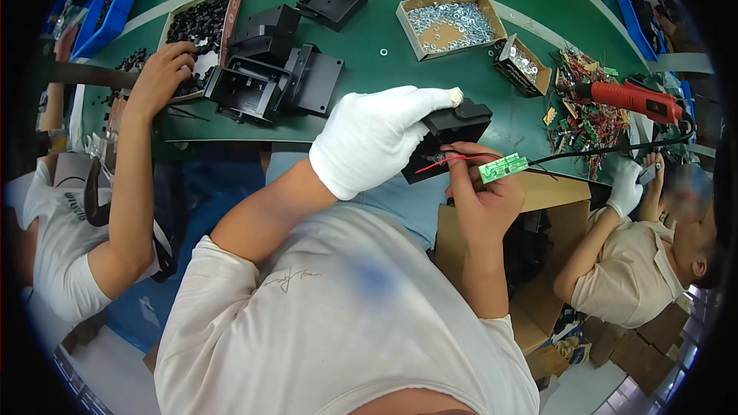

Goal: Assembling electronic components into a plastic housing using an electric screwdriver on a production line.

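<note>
My left hand (pixel 374 138), in a white glove, grips a black plastic housing (pixel 471 117) from its left and far side. The housing is tilted, its open hollow partly turned toward me. My bare right hand (pixel 484 204) is closed in a pinch at the housing's near opening. A green circuit board (pixel 503 168) with red and black wires lies across that hand's fingers, the wires running between thumb and forefinger. One red wire (pixel 440 162) reaches over the hollow. The fingertips are partly hidden inside the housing, so any small part there cannot be made out.
Black housings (pixel 265 69) stand left on the green table (pixel 361 58). Boxes of washers (pixel 450 23) and small metal parts (pixel 524 65) are beyond my hands. Wired boards (pixel 588 107) and a red-handled tool (pixel 634 100) lie right. Co-workers sit both sides; one's hand (pixel 163 77) reaches black parts (pixel 198 23).
</note>
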A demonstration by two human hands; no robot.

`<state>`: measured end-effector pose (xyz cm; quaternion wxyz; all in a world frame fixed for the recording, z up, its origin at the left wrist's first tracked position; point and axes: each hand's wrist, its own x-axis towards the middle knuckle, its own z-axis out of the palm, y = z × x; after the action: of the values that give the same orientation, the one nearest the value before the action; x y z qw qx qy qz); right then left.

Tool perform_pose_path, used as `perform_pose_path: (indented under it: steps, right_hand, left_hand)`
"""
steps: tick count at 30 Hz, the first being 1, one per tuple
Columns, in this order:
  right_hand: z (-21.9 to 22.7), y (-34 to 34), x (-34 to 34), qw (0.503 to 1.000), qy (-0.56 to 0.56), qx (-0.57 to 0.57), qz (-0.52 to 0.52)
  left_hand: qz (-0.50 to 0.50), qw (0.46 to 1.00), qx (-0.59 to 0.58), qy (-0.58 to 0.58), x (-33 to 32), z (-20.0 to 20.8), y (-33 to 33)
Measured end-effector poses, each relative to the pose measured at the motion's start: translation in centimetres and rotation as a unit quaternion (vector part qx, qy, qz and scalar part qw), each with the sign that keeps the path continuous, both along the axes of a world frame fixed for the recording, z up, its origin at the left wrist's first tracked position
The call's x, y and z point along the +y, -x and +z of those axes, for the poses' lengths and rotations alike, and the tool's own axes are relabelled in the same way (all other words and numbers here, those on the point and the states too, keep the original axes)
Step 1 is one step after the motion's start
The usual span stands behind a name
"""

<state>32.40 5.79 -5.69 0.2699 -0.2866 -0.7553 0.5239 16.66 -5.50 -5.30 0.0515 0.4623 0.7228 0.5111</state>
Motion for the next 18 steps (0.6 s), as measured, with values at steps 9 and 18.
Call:
perform_pose_path:
  steps: [9, 18]
  right_hand:
    - [-0.3, 0.4, 0.7, 0.955, -0.218, -0.199, 0.041]
    - [0.2, 1.7, 0.2, 0.960, -0.181, -0.212, 0.039]
  left_hand:
    - [-0.011, 0.998, 0.009, 0.054, -0.3, -0.5, -0.6]
    - [0.014, 0.996, -0.082, -0.017, 0.3, -3.2, 0.4]
